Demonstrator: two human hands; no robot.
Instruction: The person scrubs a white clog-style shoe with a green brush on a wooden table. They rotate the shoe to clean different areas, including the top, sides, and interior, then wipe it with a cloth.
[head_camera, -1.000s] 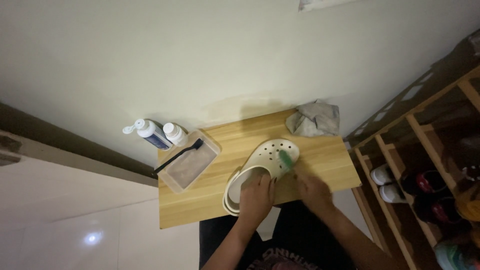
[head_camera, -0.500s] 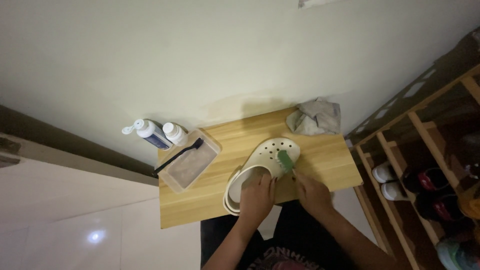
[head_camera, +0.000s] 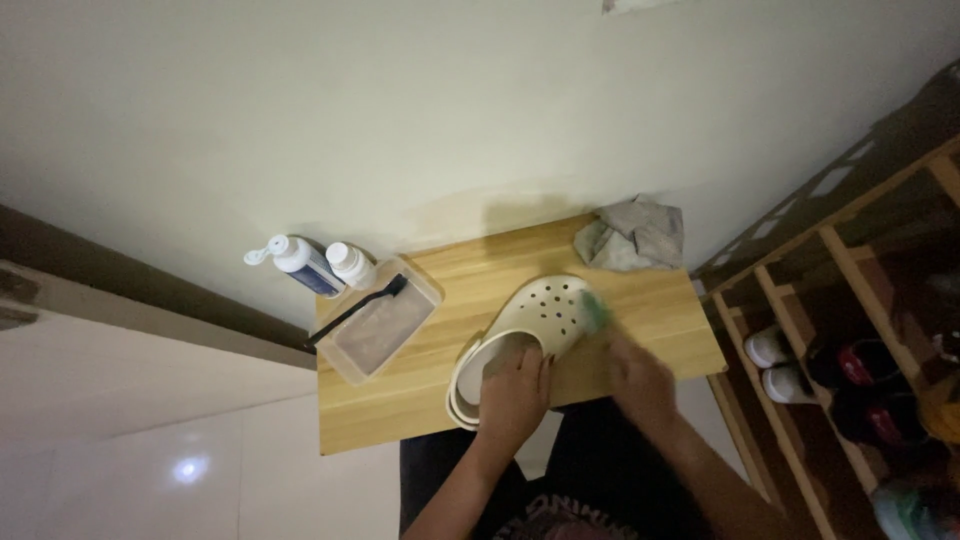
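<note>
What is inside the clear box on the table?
The clear box holds murky, brownish water, and a black brush lies across its top. Anything beneath that water cannot be seen.

Both forearms reach away from the body; the left hand (head_camera: 515, 385) presses palm-down, fingers curled, the right hand (head_camera: 640, 375) blurred just beside it.

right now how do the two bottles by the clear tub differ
The left bottle has a pump-style spout on its white top and a dark blue body, while the right bottle has a plain rounded white cap and looks mostly white. The left bottle looks longer; the right bottle looks shorter and stubbier. The right bottle stands next to the clear tub; the left bottle is farther from it. Both stand at the wooden table's far left corner.
</note>
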